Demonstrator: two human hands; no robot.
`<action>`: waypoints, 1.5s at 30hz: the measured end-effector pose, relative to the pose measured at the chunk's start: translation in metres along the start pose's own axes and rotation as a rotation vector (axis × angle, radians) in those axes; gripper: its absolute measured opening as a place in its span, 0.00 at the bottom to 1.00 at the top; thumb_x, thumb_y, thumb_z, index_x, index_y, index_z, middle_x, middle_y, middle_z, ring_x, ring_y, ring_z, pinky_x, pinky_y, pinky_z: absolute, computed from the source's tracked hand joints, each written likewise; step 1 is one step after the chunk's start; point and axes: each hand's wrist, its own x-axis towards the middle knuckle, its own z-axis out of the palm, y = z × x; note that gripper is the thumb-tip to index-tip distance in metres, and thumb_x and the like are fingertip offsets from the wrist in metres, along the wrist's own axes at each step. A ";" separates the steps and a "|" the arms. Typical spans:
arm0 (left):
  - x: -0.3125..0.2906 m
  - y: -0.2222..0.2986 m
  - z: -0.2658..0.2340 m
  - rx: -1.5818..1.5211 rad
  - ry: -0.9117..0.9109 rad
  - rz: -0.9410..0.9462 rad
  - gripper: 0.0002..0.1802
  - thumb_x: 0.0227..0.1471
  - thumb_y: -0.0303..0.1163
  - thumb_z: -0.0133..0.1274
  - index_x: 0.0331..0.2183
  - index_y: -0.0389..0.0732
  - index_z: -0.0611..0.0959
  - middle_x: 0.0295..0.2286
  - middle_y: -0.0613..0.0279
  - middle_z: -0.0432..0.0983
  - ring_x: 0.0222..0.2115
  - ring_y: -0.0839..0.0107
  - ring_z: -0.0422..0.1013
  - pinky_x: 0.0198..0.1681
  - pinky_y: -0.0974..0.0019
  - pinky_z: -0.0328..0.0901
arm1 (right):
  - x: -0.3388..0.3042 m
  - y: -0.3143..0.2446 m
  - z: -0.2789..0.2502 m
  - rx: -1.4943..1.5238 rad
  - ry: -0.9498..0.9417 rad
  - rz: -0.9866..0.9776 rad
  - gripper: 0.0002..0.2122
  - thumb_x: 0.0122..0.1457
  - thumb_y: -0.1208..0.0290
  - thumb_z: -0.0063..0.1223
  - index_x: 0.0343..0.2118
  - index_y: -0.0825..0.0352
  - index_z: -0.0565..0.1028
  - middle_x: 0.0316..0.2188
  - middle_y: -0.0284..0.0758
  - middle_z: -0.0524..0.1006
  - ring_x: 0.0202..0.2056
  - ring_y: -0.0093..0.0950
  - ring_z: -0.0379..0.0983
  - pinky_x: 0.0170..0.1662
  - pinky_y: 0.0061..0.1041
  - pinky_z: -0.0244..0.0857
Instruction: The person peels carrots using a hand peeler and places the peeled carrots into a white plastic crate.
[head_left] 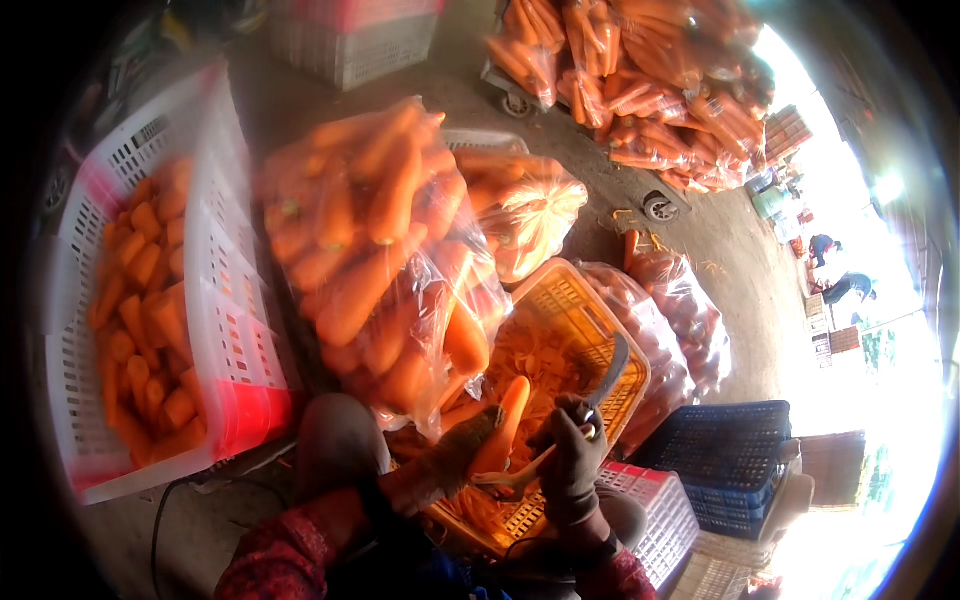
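Observation:
My left hand (460, 447), in a dark work glove, is closed round the lower part of an orange carrot (512, 410) that points up and away from me. My gloved right hand (574, 455) grips a long tool with a curved grey end (610, 372) sticking out above the fist; its exact kind is unclear. A pale yellowish strip (520, 477) runs between the right hand and the carrot's lower end. Both hands are over a yellow plastic crate (632, 378) full of carrot peelings (540, 360). A bulging clear bag of carrots (385, 250) leans against the crate's left side.
At the left stands a white-and-pink crate (225, 240) holding trimmed carrots (150, 300). More bagged carrots (670, 100) are piled on a wheeled cart, far right. Filled bags (685, 310), blue crates (720, 450) and a white-and-pink crate (650, 500) stand at the right. People work in the distance.

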 end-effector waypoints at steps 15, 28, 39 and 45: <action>-0.002 -0.004 0.034 0.267 0.351 0.062 0.15 0.59 0.40 0.48 0.39 0.39 0.78 0.29 0.68 0.74 0.25 0.78 0.69 0.29 0.74 0.67 | 0.004 0.011 -0.003 -0.090 0.090 -0.144 0.06 0.58 0.72 0.47 0.33 0.70 0.71 0.18 0.30 0.69 0.15 0.23 0.67 0.19 0.20 0.63; -0.003 0.000 0.032 0.498 0.490 0.089 0.22 0.59 0.48 0.44 0.42 0.39 0.75 0.29 0.62 0.75 0.27 0.73 0.71 0.27 0.70 0.67 | 0.007 0.005 -0.005 0.090 0.097 0.047 0.07 0.55 0.78 0.47 0.37 0.69 0.70 0.16 0.29 0.68 0.18 0.22 0.67 0.19 0.24 0.58; -0.005 -0.002 0.020 0.476 0.625 0.115 0.15 0.61 0.35 0.45 0.45 0.37 0.74 0.33 0.63 0.75 0.30 0.74 0.71 0.32 0.73 0.68 | 0.058 0.006 -0.046 -0.105 0.067 -0.334 0.11 0.56 0.73 0.49 0.41 0.70 0.69 0.16 0.31 0.68 0.15 0.22 0.63 0.19 0.20 0.60; -0.015 0.007 0.042 0.307 0.274 0.003 0.18 0.61 0.39 0.43 0.47 0.36 0.72 0.36 0.59 0.75 0.35 0.72 0.73 0.37 0.72 0.69 | 0.044 0.008 -0.026 0.096 0.059 -0.091 0.09 0.53 0.75 0.54 0.37 0.66 0.71 0.23 0.30 0.69 0.20 0.20 0.66 0.21 0.19 0.62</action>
